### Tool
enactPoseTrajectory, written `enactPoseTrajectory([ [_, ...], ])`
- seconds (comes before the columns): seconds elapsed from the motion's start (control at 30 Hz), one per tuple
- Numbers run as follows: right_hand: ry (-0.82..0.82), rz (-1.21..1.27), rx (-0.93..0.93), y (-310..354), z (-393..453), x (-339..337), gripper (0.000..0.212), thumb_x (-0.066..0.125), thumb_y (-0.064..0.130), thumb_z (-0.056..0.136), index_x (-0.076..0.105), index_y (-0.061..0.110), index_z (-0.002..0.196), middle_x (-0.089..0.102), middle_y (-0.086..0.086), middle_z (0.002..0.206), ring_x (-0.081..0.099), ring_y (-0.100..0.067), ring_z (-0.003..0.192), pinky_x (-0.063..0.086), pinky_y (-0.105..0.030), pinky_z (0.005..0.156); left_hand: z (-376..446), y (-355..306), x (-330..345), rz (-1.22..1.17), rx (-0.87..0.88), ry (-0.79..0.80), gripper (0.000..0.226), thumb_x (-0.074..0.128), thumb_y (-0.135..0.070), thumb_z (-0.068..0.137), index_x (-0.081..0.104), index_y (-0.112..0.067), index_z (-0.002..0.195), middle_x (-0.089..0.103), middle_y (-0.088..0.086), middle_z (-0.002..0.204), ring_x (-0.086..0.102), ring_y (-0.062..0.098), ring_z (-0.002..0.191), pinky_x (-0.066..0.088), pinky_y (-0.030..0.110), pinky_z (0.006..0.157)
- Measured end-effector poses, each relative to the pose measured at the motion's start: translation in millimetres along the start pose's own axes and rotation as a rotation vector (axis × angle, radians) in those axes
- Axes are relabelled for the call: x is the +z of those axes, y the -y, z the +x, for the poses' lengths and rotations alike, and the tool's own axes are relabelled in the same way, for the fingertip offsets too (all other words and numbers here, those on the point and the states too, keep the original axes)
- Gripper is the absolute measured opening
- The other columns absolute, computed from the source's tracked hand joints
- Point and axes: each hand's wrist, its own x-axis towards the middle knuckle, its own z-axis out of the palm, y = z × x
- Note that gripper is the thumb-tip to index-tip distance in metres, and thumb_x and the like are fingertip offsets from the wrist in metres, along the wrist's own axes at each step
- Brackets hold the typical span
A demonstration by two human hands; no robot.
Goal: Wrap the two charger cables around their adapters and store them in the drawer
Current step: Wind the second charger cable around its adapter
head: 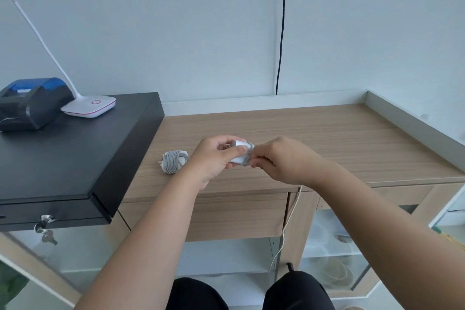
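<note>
second adapter [239,152] is being steadied by left hand [216,156] fingers curled round it while cable [289,214] is being pinched by right hand [281,161] for winding.

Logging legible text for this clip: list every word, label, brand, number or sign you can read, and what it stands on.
No readable words, brands or numbers anywhere.
Lamp base: a pink ring symbol only, no lettering.
Blue-lidded printer: no legible label.
Black cash drawer: no visible marking.
Adapter in the hands and wrapped charger on the desk: any print is too small to read.
</note>
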Motion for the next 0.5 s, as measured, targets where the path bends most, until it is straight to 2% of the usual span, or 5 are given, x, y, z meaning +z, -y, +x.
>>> enactPoseTrajectory([
  [0.17,-0.148,0.001,-0.077,-9,-1,-6,0.037,0.047,0.054,0.088,0.062,0.021,0.079,0.058,0.006,0.061,0.048,-0.015,0.055,0.044,-0.032,0.05,-7,-3,-7,0.116,-0.026,0.16,0.04,0.084,-0.043,0.065,0.075,-0.025,0.1,0.069,0.003,0.087,0.062,0.008,0.072,0.047,0.02,0.064],
  [0.23,-0.162,0.096,-0.099,-12,-1,-10,0.031,0.058,0.047,0.088,0.063,0.019,0.076,0.053,0.009,0.056,0.044,-0.006,0.05,0.04,-0.027,0.05,-10,-4,-9,0.121,-0.038,0.216,0.027,0.08,-0.028,0.077,0.074,-0.022,0.103,0.07,0.001,0.085,0.063,0.006,0.073,0.048,0.018,0.063],
  [0.3,-0.157,0.257,-0.071,-16,0,-13,0.025,0.069,0.038,0.085,0.064,0.017,0.073,0.049,0.005,0.051,0.037,-0.007,0.046,0.033,-0.021,0.049,-15,-6,-9,0.119,-0.04,0.29,0.022,0.074,-0.017,0.084,0.073,-0.018,0.106,0.071,0.002,0.088,0.063,0.008,0.077,0.049,0.018,0.064],
  [0.37,-0.112,0.466,-0.008,-18,0,-11,0.03,0.069,0.042,0.081,0.064,0.015,0.071,0.049,-0.006,0.054,0.035,-0.008,0.05,0.03,-0.022,0.051,-18,-8,-11,0.105,-0.015,0.373,0.025,0.072,-0.014,0.085,0.072,-0.015,0.11,0.071,0.005,0.092,0.064,0.011,0.081,0.05,0.021,0.067],
  [0.5,-0.086,0.782,0.079,-18,0,-1,0.033,0.066,0.046,0.085,0.061,0.02,0.065,0.043,-0.007,0.06,0.036,-0.017,0.057,0.029,-0.022,0.055,-25,-12,-7,0.011,0.047,0.445,0.025,0.069,-0.004,0.085,0.07,-0.009,0.109,0.07,-0.002,0.085,0.064,0.006,0.076,0.051,0.02,0.067],
])
